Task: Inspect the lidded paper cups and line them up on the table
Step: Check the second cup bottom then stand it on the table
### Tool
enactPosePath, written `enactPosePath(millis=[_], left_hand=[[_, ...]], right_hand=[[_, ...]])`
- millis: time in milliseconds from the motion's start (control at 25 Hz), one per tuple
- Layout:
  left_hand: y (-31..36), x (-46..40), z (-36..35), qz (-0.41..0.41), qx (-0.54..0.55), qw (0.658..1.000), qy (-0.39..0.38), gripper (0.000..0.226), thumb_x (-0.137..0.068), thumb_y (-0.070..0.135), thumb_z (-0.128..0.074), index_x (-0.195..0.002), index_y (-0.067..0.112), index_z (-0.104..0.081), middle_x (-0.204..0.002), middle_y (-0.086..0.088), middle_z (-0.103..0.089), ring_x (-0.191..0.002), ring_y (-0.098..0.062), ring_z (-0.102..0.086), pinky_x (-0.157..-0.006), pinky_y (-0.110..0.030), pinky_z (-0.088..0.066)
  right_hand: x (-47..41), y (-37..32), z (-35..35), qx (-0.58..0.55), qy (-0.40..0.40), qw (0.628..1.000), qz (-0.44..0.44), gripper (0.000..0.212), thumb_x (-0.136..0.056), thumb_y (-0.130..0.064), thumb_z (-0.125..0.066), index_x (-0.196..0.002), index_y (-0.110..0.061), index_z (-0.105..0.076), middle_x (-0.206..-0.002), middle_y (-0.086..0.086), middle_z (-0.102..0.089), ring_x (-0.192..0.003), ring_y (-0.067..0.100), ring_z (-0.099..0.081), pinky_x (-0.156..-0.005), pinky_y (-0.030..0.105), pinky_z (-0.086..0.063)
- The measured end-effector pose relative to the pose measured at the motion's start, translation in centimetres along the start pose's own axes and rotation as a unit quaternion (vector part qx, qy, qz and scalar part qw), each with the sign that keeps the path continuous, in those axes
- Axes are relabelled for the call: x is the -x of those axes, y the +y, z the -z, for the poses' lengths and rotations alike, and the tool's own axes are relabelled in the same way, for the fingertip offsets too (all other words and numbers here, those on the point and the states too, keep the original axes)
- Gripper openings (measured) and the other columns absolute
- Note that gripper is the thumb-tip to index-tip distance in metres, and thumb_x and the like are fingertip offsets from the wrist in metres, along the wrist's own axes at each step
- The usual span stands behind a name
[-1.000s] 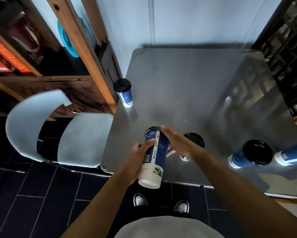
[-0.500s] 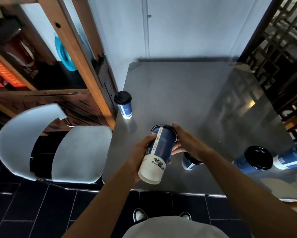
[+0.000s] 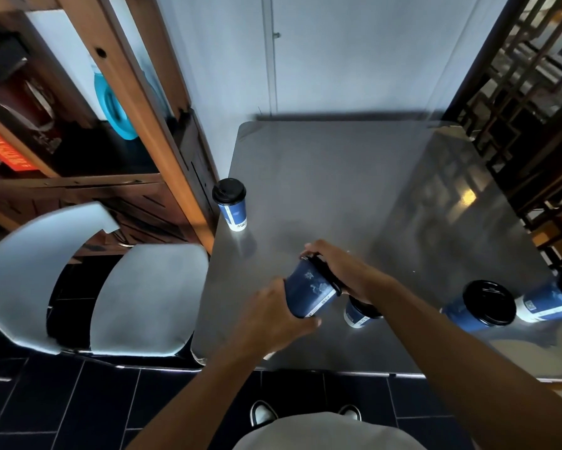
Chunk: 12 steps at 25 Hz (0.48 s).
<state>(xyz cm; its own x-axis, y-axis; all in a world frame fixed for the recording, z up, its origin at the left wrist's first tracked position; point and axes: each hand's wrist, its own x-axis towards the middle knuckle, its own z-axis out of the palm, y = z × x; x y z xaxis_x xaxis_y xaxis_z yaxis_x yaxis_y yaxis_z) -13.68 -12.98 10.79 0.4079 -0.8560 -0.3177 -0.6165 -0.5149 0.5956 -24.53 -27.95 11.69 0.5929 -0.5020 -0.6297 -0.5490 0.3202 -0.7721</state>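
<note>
I hold a blue paper cup with a black lid (image 3: pixel 310 291) tilted above the near part of the grey table (image 3: pixel 354 196). My left hand (image 3: pixel 269 316) grips its body near the white base. My right hand (image 3: pixel 341 267) holds the lid end, fingers curled over the rim. A second lidded cup (image 3: pixel 357 313) stands on the table just below my right wrist, partly hidden. Another lidded cup (image 3: pixel 232 206) stands upright at the table's left edge. Two more lidded cups (image 3: pixel 477 305) (image 3: pixel 549 302) are at the right edge.
A white chair (image 3: pixel 117 287) stands left of the table. A wooden shelf unit (image 3: pixel 126 102) rises behind it, close to the table's left edge. A dark lattice screen (image 3: pixel 526 76) lines the right side. A white wall sits behind the table.
The held cup has been turned: its white base, earlier pointing down towards me, now points right and its lid end sits under my right hand. The hands moved slightly right.
</note>
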Motion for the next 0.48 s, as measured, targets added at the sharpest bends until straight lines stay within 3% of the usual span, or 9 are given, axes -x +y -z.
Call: enactPosePath(millis=[160,320,480], left_hand=[[0.0,-0.8,-0.6,-0.027,-0.071,0.994,0.084,0.055,-0.068,0.052,-0.076,-0.106,0.023,-0.049,-0.097,0.005,-0.067,-0.072,-0.017,-0.055,-0.065,-0.027,-0.042],[0.0,-1.2,-0.6,-0.028,-0.1,0.991,0.088,0.059,-0.072,0.053,-0.074,-0.115,0.02,-0.052,-0.102,0.003,-0.066,-0.075,-0.015,-0.051,-0.068,-0.027,-0.04],[0.5,-0.9,-0.3,-0.034,-0.114,0.989,0.091,0.058,-0.074,0.051,-0.073,-0.117,0.019,-0.051,-0.103,0.002,-0.066,-0.076,-0.017,-0.051,-0.07,-0.028,-0.041]], right_hand=[[0.1,-0.7,-0.9,0.033,0.024,0.999,-0.034,0.055,-0.084,-0.072,-0.05,-0.111,-0.029,-0.071,-0.109,0.003,-0.075,-0.099,0.024,-0.073,-0.08,0.044,-0.064],[-0.1,-1.1,-1.6,-0.009,0.082,0.997,0.005,0.048,-0.092,-0.055,-0.054,-0.115,-0.017,-0.072,-0.116,0.012,-0.074,-0.108,0.026,-0.07,-0.103,0.048,-0.052],[0.6,-1.3,-2.0,-0.004,0.1,0.994,0.046,0.035,-0.096,-0.042,-0.052,-0.107,-0.018,-0.075,-0.115,0.008,-0.073,-0.111,0.024,-0.066,-0.106,0.046,-0.048]])
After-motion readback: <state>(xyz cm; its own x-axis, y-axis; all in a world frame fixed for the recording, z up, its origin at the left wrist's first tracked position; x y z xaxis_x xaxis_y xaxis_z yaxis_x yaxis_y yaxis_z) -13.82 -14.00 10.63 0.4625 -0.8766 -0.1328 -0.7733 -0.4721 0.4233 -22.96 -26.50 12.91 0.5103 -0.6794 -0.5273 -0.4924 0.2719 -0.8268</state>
